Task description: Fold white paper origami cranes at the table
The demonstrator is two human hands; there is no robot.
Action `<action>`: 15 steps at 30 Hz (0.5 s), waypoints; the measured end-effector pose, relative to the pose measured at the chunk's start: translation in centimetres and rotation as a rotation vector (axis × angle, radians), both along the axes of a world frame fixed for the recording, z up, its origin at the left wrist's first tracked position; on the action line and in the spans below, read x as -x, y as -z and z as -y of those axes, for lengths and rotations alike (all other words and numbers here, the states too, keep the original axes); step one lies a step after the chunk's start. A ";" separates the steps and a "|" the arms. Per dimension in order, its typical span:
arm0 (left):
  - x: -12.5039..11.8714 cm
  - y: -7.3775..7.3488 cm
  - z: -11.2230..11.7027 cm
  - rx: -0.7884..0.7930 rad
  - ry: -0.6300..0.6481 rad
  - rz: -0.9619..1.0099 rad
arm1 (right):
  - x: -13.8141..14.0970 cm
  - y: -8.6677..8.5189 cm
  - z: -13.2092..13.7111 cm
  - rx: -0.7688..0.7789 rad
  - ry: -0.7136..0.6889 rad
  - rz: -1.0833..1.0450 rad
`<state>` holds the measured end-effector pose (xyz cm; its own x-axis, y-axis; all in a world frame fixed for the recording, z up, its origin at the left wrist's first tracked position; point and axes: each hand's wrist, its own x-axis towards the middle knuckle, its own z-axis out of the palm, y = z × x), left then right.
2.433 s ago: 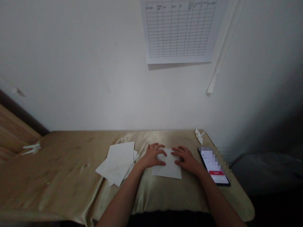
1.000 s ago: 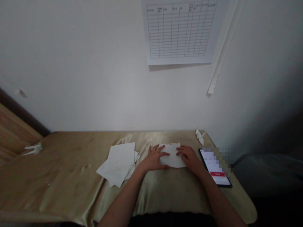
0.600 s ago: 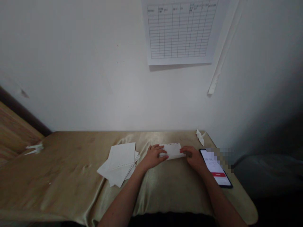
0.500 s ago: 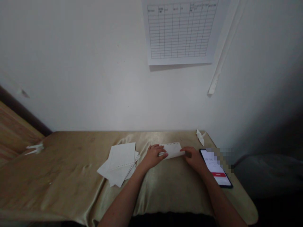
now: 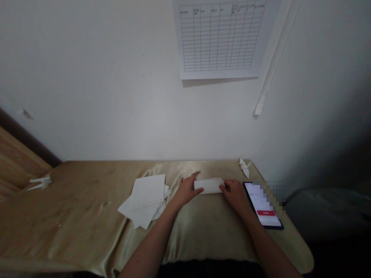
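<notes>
A white sheet of paper (image 5: 209,187), folded into a narrow strip with a perforated edge along its top, lies between my hands on the cloth-covered table. My left hand (image 5: 186,190) holds its left end, thumb on the lower corner and index finger stretched out past the upper edge. At the right end, my right hand (image 5: 234,192) pinches the strip between thumb and bent fingers. The undersides of both grips are hidden. To the left lies a loose stack of white paper sheets (image 5: 149,193), the top ones with punched edges.
Right of my right hand lies a phone (image 5: 265,208) with its screen lit. A folded paper crane (image 5: 244,168) sits at the far right corner, another folded white paper piece (image 5: 41,182) at the far left. A printed chart (image 5: 218,42) hangs on the wall behind the gold tablecloth (image 5: 87,208).
The paper's lower part has been folded up, so the strip is narrower and straighter. My left fingers have moved off its face, and the right hand has closed around its right end.
</notes>
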<state>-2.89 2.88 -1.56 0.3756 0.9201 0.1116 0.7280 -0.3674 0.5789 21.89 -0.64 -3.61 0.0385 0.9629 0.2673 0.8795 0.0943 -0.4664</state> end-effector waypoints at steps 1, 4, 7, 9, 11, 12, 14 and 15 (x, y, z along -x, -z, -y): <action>-0.1 0.1 0.0 -0.005 -0.006 0.003 | 0.2 0.1 0.0 -0.026 0.016 0.000; -0.3 0.1 0.3 -0.058 0.028 -0.026 | 0.6 0.6 -0.2 -0.081 0.059 0.019; -0.4 0.2 0.5 -0.120 0.069 -0.116 | 0.6 0.8 -0.2 -0.117 0.058 0.064; -0.4 0.4 0.6 -0.154 0.080 -0.176 | 0.5 0.7 -0.1 -0.138 0.029 0.108; -0.3 0.6 0.6 -0.176 0.086 -0.215 | 0.3 0.5 0.1 -0.146 -0.006 0.152; -0.3 0.7 0.6 -0.181 0.093 -0.227 | 0.2 0.3 0.2 -0.146 -0.017 0.167; -0.2 0.7 0.6 -0.184 0.108 -0.240 | 0.2 0.1 0.5 -0.146 -0.024 0.181; -0.1 0.7 0.6 -0.185 0.115 -0.244 | 0.2 0.0 0.6 -0.145 -0.026 0.183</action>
